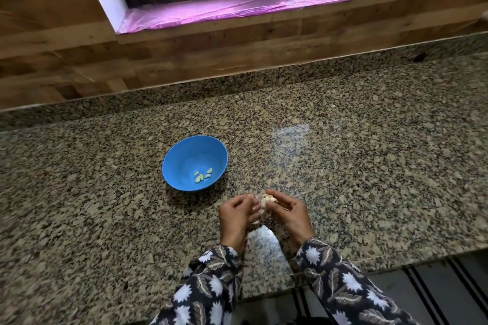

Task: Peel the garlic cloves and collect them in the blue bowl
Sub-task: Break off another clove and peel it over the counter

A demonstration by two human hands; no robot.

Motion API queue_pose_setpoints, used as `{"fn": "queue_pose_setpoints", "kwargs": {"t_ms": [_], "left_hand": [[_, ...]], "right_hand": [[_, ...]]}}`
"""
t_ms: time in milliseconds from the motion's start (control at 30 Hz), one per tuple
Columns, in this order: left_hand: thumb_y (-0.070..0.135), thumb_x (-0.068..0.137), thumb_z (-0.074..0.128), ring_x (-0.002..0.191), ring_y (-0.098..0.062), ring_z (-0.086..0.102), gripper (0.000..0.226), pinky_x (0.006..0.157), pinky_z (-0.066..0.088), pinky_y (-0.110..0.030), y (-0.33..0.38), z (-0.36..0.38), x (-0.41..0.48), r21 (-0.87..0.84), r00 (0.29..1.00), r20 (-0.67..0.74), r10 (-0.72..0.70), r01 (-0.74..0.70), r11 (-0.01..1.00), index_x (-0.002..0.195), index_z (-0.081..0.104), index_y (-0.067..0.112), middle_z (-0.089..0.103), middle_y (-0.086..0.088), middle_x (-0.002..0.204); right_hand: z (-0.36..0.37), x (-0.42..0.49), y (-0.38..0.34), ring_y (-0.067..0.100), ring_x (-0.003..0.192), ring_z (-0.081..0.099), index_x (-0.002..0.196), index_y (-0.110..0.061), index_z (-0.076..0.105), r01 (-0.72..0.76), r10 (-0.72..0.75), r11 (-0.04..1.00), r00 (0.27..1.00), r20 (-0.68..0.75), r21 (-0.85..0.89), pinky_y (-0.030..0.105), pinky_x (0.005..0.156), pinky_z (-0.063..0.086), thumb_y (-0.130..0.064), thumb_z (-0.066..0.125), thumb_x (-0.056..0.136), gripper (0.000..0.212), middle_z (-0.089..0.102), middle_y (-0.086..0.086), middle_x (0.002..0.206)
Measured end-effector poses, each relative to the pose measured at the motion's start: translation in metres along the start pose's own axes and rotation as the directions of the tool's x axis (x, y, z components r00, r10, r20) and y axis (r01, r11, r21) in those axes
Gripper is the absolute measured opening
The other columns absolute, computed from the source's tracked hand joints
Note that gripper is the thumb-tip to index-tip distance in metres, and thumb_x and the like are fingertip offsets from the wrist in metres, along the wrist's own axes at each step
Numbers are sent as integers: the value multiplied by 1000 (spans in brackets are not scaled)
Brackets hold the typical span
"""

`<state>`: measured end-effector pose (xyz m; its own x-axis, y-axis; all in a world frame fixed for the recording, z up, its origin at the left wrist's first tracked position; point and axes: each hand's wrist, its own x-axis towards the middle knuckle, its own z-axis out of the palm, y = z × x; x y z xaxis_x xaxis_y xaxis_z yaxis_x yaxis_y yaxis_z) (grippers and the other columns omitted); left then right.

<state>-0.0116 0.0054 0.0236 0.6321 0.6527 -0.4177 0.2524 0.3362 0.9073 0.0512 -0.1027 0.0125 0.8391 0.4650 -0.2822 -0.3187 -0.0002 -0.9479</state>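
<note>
Blue bowl (195,162) holds peeled cloves (202,175) mid-worktop (369,166). Left hand (237,215) and right hand (286,212) both pinch a garlic bulb (265,202) nearer the front edge.

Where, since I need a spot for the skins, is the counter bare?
Bare granite counter right of the right hand, left of the blue bowl, and behind it to the wall. Tight only between bowl and left hand.

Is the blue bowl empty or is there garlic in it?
Not empty: a few peeled cloves lie at the bottom of the blue bowl.
</note>
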Motion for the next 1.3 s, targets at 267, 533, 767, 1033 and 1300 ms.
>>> {"fn": "queue_pose_setpoints", "kwargs": {"t_ms": [267,533,767,1033,1300], "left_hand": [[15,86,67,84,-12,62,21,68,51,-18,-8,-28,10,662,975,4,221,-168,730,107,67,14,69,-2,101],[22,84,69,85,-12,61,14,79,52,-26,-5,-31,14,816,947,128,296,-270,511,95,71,13,70,-2,95],[0,79,70,57,-14,63,7,53,54,-21,11,-28,21,596,966,183,-183,39,802,86,68,-2,69,-14,78],[-10,81,64,48,-16,60,3,46,53,-22,24,-22,37,657,896,221,-384,155,738,79,62,-9,63,-13,62],[-3,79,71,53,-19,62,16,55,57,-29,20,-15,45,725,929,148,-338,131,677,65,64,1,66,-10,59]], "right_hand": [[-23,10,-4,2,65,54,126,-17,53,111,-226,601,974,-35,-791,7,50,42,-7,53,89,38,66,6,100],[-31,12,2,18,114,53,132,-20,47,146,-245,512,969,19,-847,33,102,42,-20,63,84,51,55,3,128],[5,-17,29,19,128,45,133,-17,48,433,-331,298,883,333,-851,39,107,34,-43,29,90,53,47,4,139],[-3,-13,51,7,142,-2,148,-25,11,386,-81,200,923,377,-901,27,111,-13,-67,-22,71,93,4,-10,155],[-4,-14,50,5,141,-2,148,-28,12,377,-78,235,926,369,-896,28,111,-10,-59,0,82,74,5,-13,154]]}}
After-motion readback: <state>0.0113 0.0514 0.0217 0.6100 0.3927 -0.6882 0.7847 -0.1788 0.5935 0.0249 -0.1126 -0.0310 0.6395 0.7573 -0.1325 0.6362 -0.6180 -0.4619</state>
